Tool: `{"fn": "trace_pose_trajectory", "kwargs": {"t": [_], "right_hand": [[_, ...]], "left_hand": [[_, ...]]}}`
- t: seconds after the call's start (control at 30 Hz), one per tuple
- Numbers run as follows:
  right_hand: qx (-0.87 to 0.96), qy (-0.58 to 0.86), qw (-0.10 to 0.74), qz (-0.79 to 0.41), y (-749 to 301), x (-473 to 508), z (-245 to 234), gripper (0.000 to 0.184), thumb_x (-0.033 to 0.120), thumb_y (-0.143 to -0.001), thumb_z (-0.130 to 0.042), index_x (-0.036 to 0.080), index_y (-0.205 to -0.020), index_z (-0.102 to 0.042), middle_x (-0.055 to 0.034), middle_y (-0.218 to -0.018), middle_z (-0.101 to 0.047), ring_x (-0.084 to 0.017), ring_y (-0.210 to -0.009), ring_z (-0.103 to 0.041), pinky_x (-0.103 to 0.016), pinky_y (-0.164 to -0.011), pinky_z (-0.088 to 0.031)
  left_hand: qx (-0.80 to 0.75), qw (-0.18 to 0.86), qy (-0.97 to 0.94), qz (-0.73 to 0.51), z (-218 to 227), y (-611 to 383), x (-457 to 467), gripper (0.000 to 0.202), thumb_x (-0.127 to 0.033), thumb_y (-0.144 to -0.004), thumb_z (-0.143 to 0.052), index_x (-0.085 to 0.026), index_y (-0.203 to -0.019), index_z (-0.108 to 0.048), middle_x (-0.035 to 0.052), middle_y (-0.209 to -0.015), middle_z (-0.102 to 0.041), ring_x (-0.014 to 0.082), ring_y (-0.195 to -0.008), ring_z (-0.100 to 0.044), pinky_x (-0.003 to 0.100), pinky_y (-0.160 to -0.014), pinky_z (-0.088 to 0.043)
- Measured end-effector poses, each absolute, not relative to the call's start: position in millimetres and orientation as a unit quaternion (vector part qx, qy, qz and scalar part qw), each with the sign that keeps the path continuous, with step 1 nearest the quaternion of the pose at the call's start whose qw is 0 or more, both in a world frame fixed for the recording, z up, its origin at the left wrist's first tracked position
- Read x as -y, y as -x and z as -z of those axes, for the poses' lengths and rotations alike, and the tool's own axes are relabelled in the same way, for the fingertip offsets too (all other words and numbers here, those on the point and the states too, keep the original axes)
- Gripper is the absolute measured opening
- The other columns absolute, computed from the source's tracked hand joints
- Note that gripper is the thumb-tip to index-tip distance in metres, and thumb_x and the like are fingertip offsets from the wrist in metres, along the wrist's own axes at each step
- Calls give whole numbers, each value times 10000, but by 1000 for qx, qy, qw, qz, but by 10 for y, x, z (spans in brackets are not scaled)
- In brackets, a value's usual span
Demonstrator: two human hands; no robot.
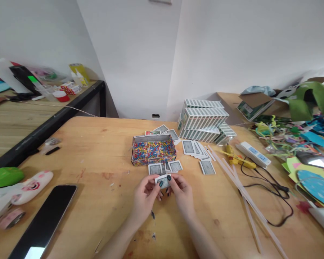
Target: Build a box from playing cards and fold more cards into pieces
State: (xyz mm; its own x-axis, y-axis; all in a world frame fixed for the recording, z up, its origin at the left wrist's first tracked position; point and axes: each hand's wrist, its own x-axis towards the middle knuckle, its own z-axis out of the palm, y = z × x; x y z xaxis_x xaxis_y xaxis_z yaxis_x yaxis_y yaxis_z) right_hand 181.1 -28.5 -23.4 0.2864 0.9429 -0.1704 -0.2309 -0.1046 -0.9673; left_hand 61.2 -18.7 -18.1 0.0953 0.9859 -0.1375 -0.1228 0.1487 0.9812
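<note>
Between my left hand and my right hand is a playing card with a grey patterned back. Both thumbs press on its face and the fingers are mostly hidden beneath it. Just beyond the hands stands an open box with a multicoloured patterned inside, and cards line its far wall. A few loose cards lie against its near side. More cards are fanned out on the table to its right, and others lie behind it.
Stacked green-and-white striped card packs stand at the back. To the right lie a yellow glue gun, translucent glue sticks, a white power strip and a black cable. A phone rests at the left of the wooden table.
</note>
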Motion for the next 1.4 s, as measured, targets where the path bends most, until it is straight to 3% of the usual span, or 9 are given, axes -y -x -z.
{"fn": "trace_pose_trajectory", "kwargs": {"t": [0.27,0.77,0.97,1.13,1.4], "right_hand": [[324,558,581,-496,-1804,305,214,336,465,-690,-617,137,-757,-595,1,-618,-551,-81,-441,-440,-207,-423,-371],[315,579,575,-484,-1774,305,218,331,462,-688,-610,136,-743,-606,13,-564,-528,-86,-446,-404,-206,-420,-347],[306,586,568,-490,-1784,306,235,332,464,-690,-610,135,-740,-608,16,-551,-509,-85,-447,-398,-199,-411,-331],[293,532,570,-553,-1775,287,270,297,399,-640,-682,151,-796,-632,-24,-697,-599,-116,-568,-493,-223,-530,-409],[287,514,556,-587,-1829,272,316,264,385,-678,-655,144,-786,-671,-22,-659,-612,-127,-594,-501,-240,-580,-389]], "left_hand": [[-494,590,-432,-470,161,-632,190,214,-290,-695,-596,-156,-850,-536,-57,-577,-511,87,-424,-526,184,-366,-427],[-508,567,-464,-453,234,-597,163,178,-300,-710,-591,-155,-808,-560,-59,-549,-496,87,-424,-509,193,-399,-411],[-523,566,-463,-439,225,-559,119,160,-286,-670,-626,-142,-722,-581,-2,-647,-606,113,-573,-560,210,-545,-450],[-543,574,-419,-448,247,-526,45,196,-314,-646,-645,-132,-704,-601,24,-674,-648,138,-618,-582,231,-604,-454],[-516,633,-415,-402,225,-486,35,148,-275,-655,-646,-130,-656,-617,20,-611,-648,138,-593,-584,226,-597,-446]]}}
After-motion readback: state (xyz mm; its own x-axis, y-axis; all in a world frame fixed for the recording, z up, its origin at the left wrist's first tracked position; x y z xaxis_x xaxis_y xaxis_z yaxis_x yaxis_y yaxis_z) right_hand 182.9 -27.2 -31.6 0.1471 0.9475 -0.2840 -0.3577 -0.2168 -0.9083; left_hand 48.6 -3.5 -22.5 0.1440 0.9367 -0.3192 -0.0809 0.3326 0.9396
